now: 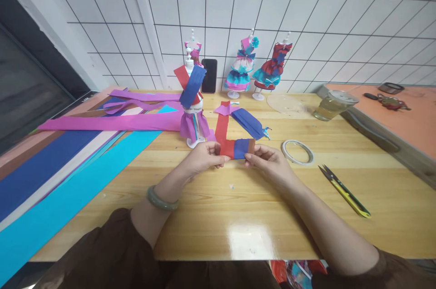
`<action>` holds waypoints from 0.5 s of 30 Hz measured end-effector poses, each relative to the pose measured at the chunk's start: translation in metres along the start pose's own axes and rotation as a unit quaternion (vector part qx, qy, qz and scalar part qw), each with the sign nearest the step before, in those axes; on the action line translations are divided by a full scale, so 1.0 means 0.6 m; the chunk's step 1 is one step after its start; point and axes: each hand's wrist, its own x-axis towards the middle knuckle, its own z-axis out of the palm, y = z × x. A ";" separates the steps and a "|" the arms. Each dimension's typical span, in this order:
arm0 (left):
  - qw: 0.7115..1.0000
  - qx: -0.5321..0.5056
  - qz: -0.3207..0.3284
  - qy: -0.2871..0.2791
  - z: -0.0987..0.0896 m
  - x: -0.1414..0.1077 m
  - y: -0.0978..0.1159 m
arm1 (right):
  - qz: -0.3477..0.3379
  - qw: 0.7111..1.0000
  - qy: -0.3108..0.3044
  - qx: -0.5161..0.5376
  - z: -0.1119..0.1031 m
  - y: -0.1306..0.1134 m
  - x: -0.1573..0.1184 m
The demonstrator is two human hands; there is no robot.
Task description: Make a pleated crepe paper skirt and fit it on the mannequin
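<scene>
red-and-blue flat paper strip (235, 148) sits between left hand (203, 158) and right hand (268, 160), each pinching one side; pale wooden counter (207, 216) stretches toward its near edge.

Craft workspace: coloured strips (227, 148), dressed mannequins (240, 67)

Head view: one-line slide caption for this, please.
Both hands pinch a red, blue and brown strip beside a small dressed mannequin, snips and a tape ring lying to the right.
</scene>
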 end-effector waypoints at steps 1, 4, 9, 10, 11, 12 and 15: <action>1.000 -0.004 -0.002 -0.002 0.000 0.000 0.002 | 0.001 1.000 -0.001 0.005 -0.001 0.001 0.000; 1.000 -0.027 -0.008 -0.007 -0.001 -0.002 0.006 | 0.003 1.000 -0.003 0.026 -0.005 0.001 0.002; 0.997 -0.073 -0.021 0.003 -0.002 -0.003 0.007 | 0.004 0.999 0.002 0.049 -0.009 0.000 0.002; 0.997 -0.077 -0.022 0.003 -0.002 -0.003 0.007 | 0.006 0.999 0.003 0.054 -0.010 0.001 0.002; 0.997 -0.079 -0.021 0.004 -0.002 -0.003 0.008 | 0.009 0.998 0.003 0.060 -0.012 0.002 0.002; 0.997 -0.080 -0.018 0.006 -0.002 -0.003 0.008 | 0.013 0.998 0.003 0.066 -0.013 0.004 0.002; 0.996 -0.084 -0.014 0.013 -0.002 -0.003 0.007 | 0.024 0.996 0.003 0.087 -0.019 0.011 0.003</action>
